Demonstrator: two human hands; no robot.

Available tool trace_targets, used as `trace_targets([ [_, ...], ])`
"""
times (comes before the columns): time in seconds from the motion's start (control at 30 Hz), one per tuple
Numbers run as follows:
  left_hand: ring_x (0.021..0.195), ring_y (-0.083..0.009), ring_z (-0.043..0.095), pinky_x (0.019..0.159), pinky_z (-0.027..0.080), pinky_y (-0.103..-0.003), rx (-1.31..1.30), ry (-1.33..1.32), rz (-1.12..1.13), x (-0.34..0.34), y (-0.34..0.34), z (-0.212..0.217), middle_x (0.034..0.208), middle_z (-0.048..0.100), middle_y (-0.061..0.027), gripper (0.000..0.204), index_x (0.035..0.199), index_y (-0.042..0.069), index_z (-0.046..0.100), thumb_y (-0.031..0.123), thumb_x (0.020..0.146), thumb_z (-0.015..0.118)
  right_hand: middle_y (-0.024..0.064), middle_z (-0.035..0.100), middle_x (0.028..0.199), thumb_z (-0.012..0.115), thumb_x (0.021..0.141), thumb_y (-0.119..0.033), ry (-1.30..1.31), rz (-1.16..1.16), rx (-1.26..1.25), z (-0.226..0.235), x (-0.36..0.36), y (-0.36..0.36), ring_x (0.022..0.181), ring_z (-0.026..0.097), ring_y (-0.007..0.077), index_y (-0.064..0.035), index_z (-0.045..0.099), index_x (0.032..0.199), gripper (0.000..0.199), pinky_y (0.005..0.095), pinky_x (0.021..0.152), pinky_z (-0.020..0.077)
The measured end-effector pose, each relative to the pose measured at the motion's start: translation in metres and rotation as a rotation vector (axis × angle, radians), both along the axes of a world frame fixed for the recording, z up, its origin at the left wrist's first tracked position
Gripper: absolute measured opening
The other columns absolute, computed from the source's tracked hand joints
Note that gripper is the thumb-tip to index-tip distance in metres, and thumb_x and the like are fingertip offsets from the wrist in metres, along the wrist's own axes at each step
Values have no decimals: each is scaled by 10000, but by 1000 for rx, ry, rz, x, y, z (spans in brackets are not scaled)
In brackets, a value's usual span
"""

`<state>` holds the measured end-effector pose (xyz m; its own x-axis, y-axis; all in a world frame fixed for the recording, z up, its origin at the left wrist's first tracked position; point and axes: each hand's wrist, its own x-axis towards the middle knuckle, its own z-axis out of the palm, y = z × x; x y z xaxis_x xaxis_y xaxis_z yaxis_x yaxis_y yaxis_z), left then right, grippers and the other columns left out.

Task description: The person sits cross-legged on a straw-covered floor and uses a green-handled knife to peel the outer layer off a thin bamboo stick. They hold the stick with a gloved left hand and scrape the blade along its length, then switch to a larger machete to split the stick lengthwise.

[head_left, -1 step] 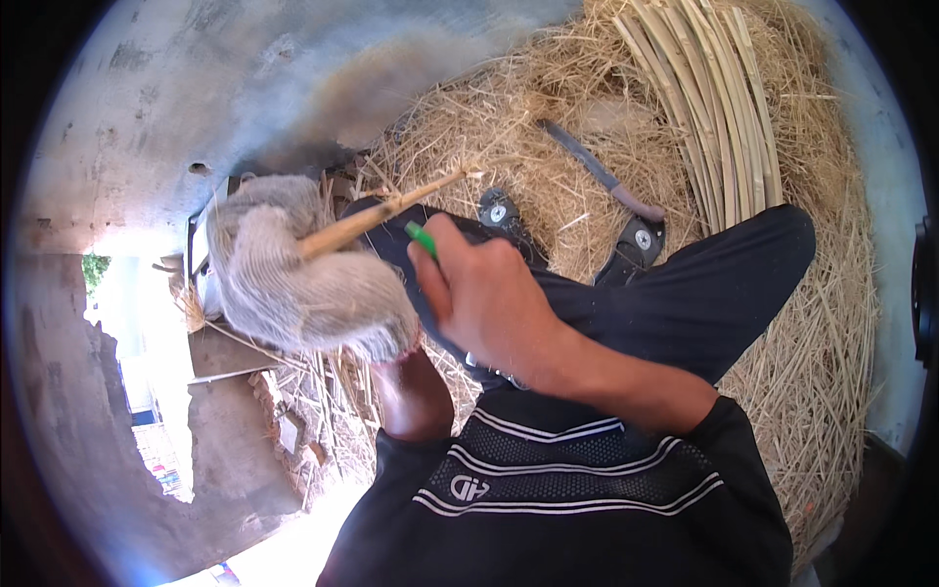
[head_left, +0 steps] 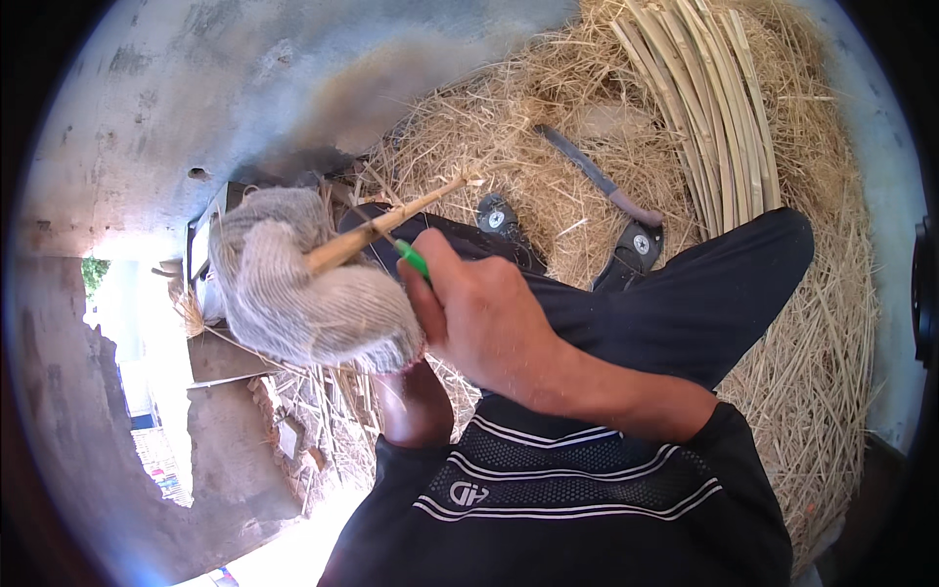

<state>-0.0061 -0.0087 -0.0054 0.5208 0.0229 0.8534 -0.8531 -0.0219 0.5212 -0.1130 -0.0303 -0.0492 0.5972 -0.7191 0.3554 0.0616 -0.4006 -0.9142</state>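
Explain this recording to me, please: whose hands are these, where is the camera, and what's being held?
There is no robot here, just a person seated with legs bent. The view looks down from a wide camera worn on their head, which makes straight edges bend. The left hand, in a knitted glove, grips a tan wooden strip. The bare right hand holds a green-handled tool close to the strip. Straw covers the floor; on it lie a knife and a bundle of pale strips.
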Motion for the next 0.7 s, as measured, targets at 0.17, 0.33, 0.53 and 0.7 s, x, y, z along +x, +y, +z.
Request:
trace_targets([
  [0.17,879,-220,600,771,527,-293,6,-32,9,-7,-11,0,1008,556,-147,328,1056,-62,503,222,905,563,230,583,567,575,982,-173,274,-143,-38,-57,11,-31,541,622,440,0,508,948,189,522,482,492],
  [0.33,822,-208,610,719,537,-290,19,-57,46,-12,-8,-3,941,572,-139,290,978,-56,540,224,901,545,217,572,549,582,976,-156,35,-76,-29,-17,4,-14,531,617,427,-10,505,928,172,507,467,474],
  [0.53,753,-193,623,656,548,-286,40,-147,137,9,-24,11,861,592,-128,281,883,-48,584,226,897,524,226,580,558,579,974,-147,53,-118,-32,-24,27,-19,521,614,429,-3,500,923,172,510,463,464],
  [0.7,695,-180,633,604,557,-282,103,-246,207,9,-12,9,795,608,-119,306,804,-42,620,227,894,506,265,600,602,543,990,-160,163,-100,-24,-38,21,-16,577,631,461,19,516,972,181,542,536,498],
])
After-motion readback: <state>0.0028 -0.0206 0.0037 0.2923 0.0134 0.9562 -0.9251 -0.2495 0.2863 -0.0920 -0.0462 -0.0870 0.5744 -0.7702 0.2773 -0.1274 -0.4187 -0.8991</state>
